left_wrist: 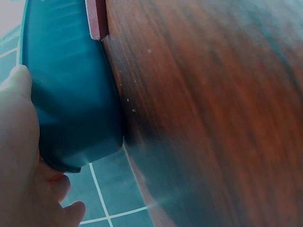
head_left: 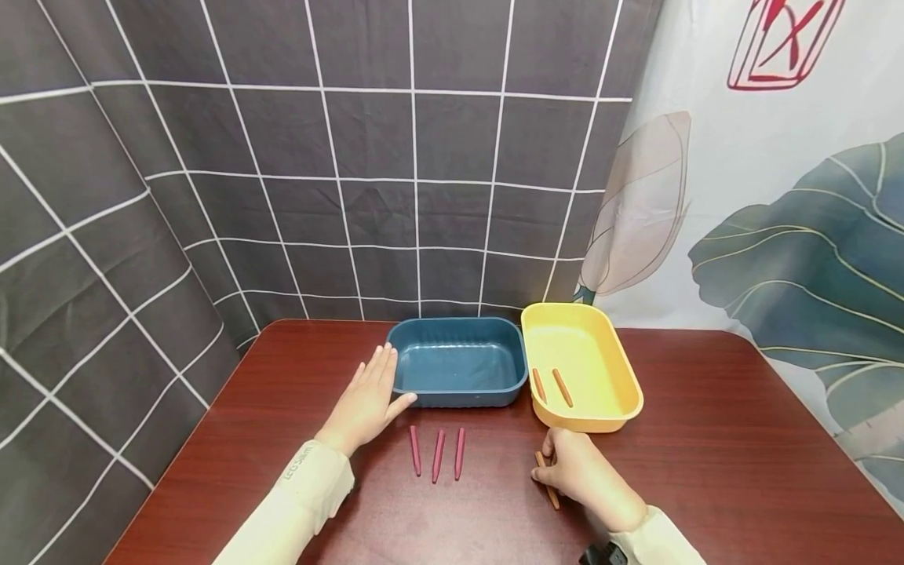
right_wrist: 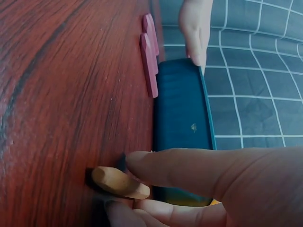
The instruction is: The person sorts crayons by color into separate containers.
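Head view shows a dark red wooden table [head_left: 706, 439] before a grey tiled curtain [head_left: 318, 157]. On the table stand two plastic tubs, touching side by side. The blue tub [head_left: 457, 369] is on the left and holds nothing that I can see. The yellow tub [head_left: 600, 392] is on the right, with two orange sticks [head_left: 551, 386] lying on its floor. The left hand [head_left: 367, 404] lies flat with straight fingers against the left wall of the blue tub. The right hand [head_left: 575, 471] is curled, and its fingertips pinch an orange stick [head_left: 547, 486] that lies on the table just before the yellow tub. Three pink sticks [head_left: 438, 453] lie side by side between the hands.
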Action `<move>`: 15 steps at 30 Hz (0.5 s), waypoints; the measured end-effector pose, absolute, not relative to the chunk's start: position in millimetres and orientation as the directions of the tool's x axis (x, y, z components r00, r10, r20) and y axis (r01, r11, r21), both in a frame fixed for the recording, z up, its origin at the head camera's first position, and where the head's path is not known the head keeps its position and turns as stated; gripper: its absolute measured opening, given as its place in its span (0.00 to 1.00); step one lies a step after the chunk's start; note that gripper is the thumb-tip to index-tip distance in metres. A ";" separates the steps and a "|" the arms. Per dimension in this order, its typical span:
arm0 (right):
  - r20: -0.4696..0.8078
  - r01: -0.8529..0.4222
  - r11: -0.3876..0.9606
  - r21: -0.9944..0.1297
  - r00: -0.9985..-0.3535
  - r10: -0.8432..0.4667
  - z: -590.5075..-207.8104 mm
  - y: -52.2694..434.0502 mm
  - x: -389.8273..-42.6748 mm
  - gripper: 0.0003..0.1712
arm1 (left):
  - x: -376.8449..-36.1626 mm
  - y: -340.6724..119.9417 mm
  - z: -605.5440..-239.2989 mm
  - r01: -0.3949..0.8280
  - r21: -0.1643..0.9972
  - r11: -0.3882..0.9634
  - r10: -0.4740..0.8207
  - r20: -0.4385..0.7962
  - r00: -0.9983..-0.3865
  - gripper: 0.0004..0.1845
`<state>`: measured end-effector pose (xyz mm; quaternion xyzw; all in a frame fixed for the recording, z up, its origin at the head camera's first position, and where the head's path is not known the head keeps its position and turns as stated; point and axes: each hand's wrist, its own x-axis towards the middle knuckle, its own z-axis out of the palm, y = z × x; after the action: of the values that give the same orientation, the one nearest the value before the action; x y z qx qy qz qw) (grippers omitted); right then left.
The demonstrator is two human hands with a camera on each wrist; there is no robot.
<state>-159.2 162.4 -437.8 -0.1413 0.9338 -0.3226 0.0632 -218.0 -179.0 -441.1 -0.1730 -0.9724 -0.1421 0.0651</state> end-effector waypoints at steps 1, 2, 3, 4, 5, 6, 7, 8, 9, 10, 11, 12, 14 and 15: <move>-0.027 -0.227 0.753 -0.618 -0.951 -0.308 -438.3 162.5 -159.3 0.18 | -217.9 -178.7 -440.7 0.351 0.254 0.901 0.317 0.167 -0.934 0.47; -0.023 -0.229 0.755 -0.615 -0.952 -0.307 -438.8 162.6 -159.5 0.18 | -217.9 -178.5 -440.5 0.349 0.254 0.902 0.316 0.163 -0.935 0.47; -0.019 -0.228 0.758 -0.611 -0.953 -0.302 -439.3 162.8 -159.7 0.18 | -217.9 -178.2 -440.4 0.345 0.254 0.904 0.314 0.156 -0.936 0.47; -0.019 -0.224 0.762 -0.607 -0.955 -0.296 -439.3 162.7 -159.8 0.18 | -217.8 -177.9 -440.3 0.345 0.253 0.904 0.314 0.155 -0.937 0.47; -0.018 -0.218 0.767 -0.603 -0.958 -0.286 -439.6 162.7 -160.1 0.18 | -217.7 -177.8 -440.4 0.347 0.254 0.903 0.315 0.159 -0.936 0.47; -0.017 -0.211 0.771 -0.601 -0.961 -0.276 -439.7 162.8 -160.1 0.18 | -217.8 -177.7 -440.5 0.346 0.254 0.903 0.314 0.158 -0.936 0.47; -0.017 -0.203 0.773 -0.601 -0.964 -0.267 -440.0 162.8 -160.1 0.18 | -217.9 -177.5 -440.6 0.345 0.252 0.904 0.313 0.158 -0.936 0.46; -0.020 -0.196 0.772 -0.604 -0.965 -0.261 -440.1 162.9 -160.0 0.18 | -218.0 -177.4 -440.7 0.345 0.252 0.904 0.313 0.158 -0.936 0.46; -0.020 -0.192 0.770 -0.609 -0.966 -0.257 -440.3 162.9 -159.8 0.17 | -218.2 -177.5 -440.9 0.345 0.253 0.904 0.314 0.155 -0.937 0.46; -0.021 -0.192 0.764 -0.616 -0.966 -0.259 -440.2 163.0 -159.4 0.17 | -218.3 -177.5 -441.1 0.346 0.254 0.903 0.315 0.154 -0.937 0.46; -0.019 -0.195 0.758 -0.623 -0.965 -0.263 -440.3 163.2 -159.1 0.16 | -218.5 -177.5 -441.1 0.342 0.253 0.905 0.314 0.146 -0.938 0.47; -0.020 -0.199 0.749 -0.632 -0.962 -0.272 -440.4 163.7 -158.7 0.16 | -218.7 -177.6 -441.2 0.340 0.250 0.907 0.314 0.138 -0.939 0.47; -0.015 -0.213 0.734 -0.645 -0.957 -0.291 -440.2 164.3 -158.2 0.15 | -218.6 -177.8 -441.2 0.340 0.250 0.907 0.315 0.135 -0.939 0.47; -0.012 -0.219 0.727 -0.651 -0.954 -0.299 -440.0 164.5 -158.1 0.14 | -218.5 -178.0 -441.2 0.340 0.250 0.907 0.315 0.134 -0.939 0.47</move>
<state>-158.1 164.5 -440.0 -0.1395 0.9273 -0.3424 0.0581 -218.5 -178.0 -441.2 -0.1679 -0.9753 -0.1359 0.0454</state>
